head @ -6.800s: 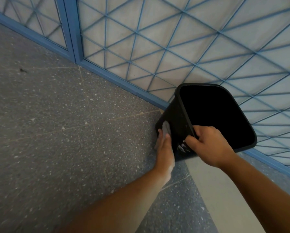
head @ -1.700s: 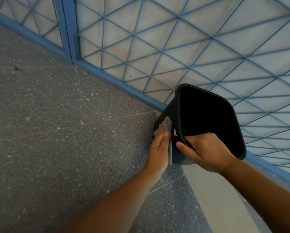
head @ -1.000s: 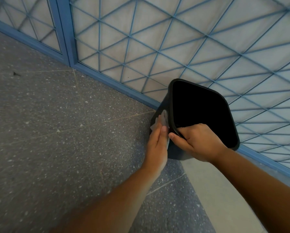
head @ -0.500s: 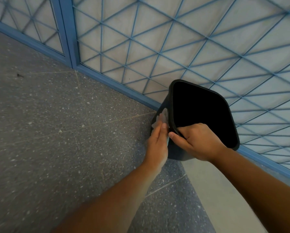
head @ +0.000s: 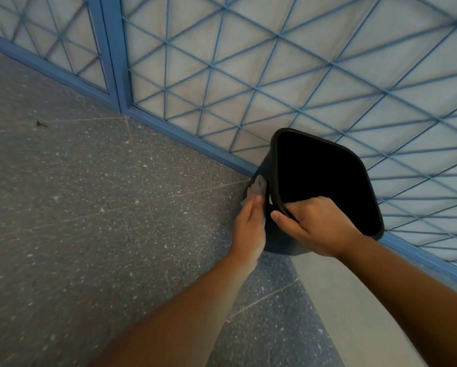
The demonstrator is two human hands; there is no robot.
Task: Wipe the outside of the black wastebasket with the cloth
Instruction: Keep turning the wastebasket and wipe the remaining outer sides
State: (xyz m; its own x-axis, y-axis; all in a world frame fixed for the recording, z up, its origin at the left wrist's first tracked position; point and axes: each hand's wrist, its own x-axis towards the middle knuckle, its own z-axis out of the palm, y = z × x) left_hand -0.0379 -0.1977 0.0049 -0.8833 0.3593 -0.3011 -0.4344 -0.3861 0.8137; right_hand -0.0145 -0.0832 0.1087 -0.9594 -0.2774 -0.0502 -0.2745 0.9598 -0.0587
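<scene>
The black wastebasket [head: 325,178] stands on the floor by the blue lattice wall, its dark opening facing me. My right hand [head: 314,226] grips its near rim, fingers curled over the edge and thumb on the outer wall. My left hand [head: 249,229] lies flat with straight fingers against the basket's left outer wall, pressing a small pale grey cloth [head: 257,186] onto it. The cloth's top sticks out past my fingertips; the rest is hidden under my palm.
A blue metal lattice wall [head: 275,75] with a frame post [head: 110,49] runs right behind the basket. Grey speckled floor [head: 89,207] spreads to the left, and a lighter floor strip [head: 341,313] lies below the basket.
My left hand with the cloth has kept sliding over the basket's left wall, between a lower spot and one nearer the rim. My right hand's grip on the rim is unchanged.
</scene>
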